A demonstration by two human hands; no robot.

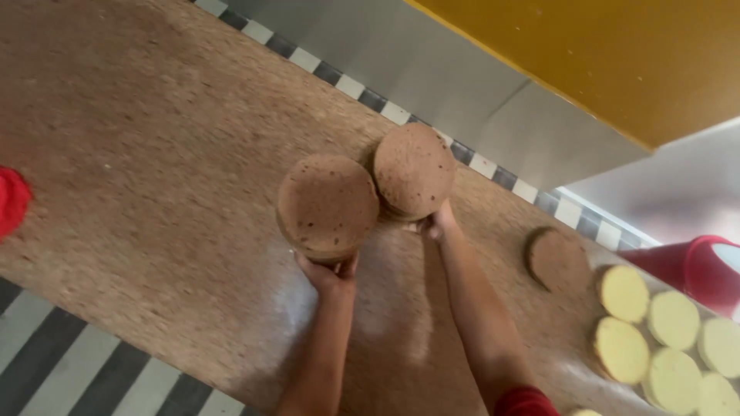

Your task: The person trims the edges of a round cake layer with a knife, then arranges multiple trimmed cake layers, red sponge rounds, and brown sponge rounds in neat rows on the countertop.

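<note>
My left hand [330,273] grips a round brown cake layer [327,205] from below, holding it above the speckled brown counter [154,154]. Beside it, my right hand [435,225] holds a second round brown cake layer [414,171] by its lower edge. The two layers nearly touch each other. Both flat tops show small dark holes.
Another brown cake layer [556,259] lies on the counter to the right. Several pale yellow round cake layers [671,339] lie at the right edge, beside a red container [701,270]. A red object [11,200] shows at the far left. A checkered tile strip [370,96] borders the counter.
</note>
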